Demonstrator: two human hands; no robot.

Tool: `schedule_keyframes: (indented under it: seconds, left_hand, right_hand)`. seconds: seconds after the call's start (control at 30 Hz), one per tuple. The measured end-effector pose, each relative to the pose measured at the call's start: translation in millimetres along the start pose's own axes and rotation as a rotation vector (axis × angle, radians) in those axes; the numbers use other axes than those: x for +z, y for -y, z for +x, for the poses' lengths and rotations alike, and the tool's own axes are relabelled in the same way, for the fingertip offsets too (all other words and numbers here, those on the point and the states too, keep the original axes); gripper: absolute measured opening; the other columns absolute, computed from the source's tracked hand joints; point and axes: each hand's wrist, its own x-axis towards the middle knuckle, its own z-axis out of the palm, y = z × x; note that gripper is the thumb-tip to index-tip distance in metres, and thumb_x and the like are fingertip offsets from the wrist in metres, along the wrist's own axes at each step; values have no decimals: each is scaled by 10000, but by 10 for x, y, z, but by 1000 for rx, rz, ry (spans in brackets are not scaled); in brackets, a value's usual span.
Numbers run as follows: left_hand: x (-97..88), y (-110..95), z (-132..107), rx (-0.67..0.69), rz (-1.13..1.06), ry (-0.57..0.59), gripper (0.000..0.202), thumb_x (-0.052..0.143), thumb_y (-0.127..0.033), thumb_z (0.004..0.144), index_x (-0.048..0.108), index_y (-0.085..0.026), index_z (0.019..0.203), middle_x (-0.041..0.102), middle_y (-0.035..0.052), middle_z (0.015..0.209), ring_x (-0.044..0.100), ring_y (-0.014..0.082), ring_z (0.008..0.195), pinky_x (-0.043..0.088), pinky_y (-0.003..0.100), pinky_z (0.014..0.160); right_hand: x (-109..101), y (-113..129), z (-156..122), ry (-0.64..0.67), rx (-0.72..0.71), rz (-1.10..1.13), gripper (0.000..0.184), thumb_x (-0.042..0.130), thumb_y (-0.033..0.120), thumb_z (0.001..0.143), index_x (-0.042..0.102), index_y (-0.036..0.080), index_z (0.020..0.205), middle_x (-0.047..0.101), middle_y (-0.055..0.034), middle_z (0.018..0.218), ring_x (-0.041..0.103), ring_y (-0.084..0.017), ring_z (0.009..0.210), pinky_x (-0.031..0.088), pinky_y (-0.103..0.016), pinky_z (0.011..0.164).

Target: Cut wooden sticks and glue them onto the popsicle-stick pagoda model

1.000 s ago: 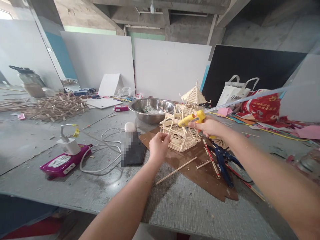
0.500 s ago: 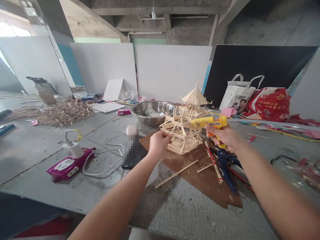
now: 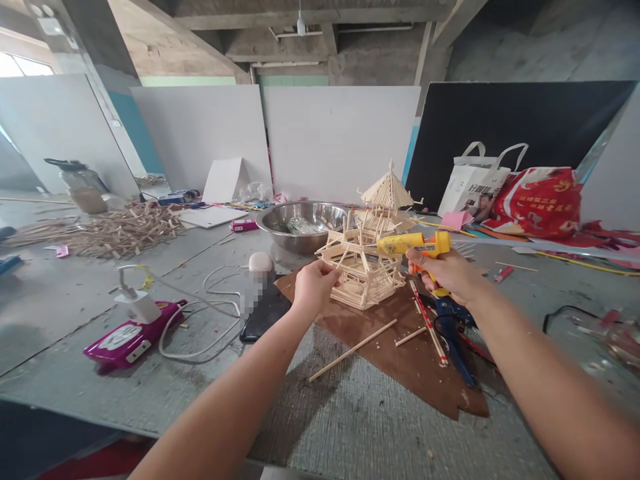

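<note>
A small tower model of thin wooden sticks (image 3: 363, 267) stands on a brown sheet (image 3: 400, 347) in the middle of the grey table (image 3: 165, 387). My left hand (image 3: 313, 287) is closed in a pinch on a stick at the model's left side. My right hand (image 3: 445, 272) grips a yellow glue gun (image 3: 410, 244), whose nozzle points left at the model's upper part. A second stick model with a pointed roof (image 3: 387, 193) stands just behind.
A steel bowl (image 3: 300, 223) sits behind the model. A phone (image 3: 265, 307), a pink power bank with a white charger and cable (image 3: 133, 330), loose sticks (image 3: 353, 347), blue pliers (image 3: 455, 333), a heap of sticks (image 3: 110, 227) and bags (image 3: 535, 203) lie around.
The glue gun moved from pressed against the model's side out to the right, then slightly back left toward it. My left hand stayed on the model's left side.
</note>
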Motion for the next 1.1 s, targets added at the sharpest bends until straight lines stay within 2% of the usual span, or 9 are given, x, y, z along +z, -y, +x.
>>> schedule_keyframes:
  seconds: [0.4, 0.63, 0.9, 1.1]
  left_hand:
    - [22, -27, 20, 12, 39, 32, 230, 545, -379, 624, 531, -158, 560, 619, 3, 531, 455, 73, 402, 325, 188, 432]
    - [21, -37, 28, 3, 3, 44, 218, 536, -355, 641, 541, -149, 570, 605, 0, 512, 430, 59, 359, 320, 182, 391]
    - [-7, -109, 57, -80, -122, 188, 211, 567, -319, 638, 512, -139, 544, 552, -13, 451, 383, 43, 285, 276, 167, 300]
    - [-36, -107, 70, -100, -206, 257, 223, 592, -306, 631, 490, -138, 525, 527, -27, 430, 375, 39, 286, 252, 156, 284]
  right_hand:
    - [29, -33, 58, -24, -17, -27, 340, 611, 476, 611, 562, 159, 722, 540, 13, 570, 346, -24, 287, 292, -176, 276]
    - [28, -45, 57, -27, -12, -64, 347, 601, 485, 616, 559, 149, 692, 545, 5, 570, 355, -23, 288, 292, -168, 275]
    - [30, -59, 84, -10, -26, -85, 342, 589, 490, 622, 550, 153, 662, 547, 3, 585, 348, -23, 296, 292, -171, 285]
    - [52, -21, 111, -13, -27, -88, 341, 599, 484, 615, 566, 151, 681, 532, 9, 576, 327, -16, 296, 279, -166, 280]
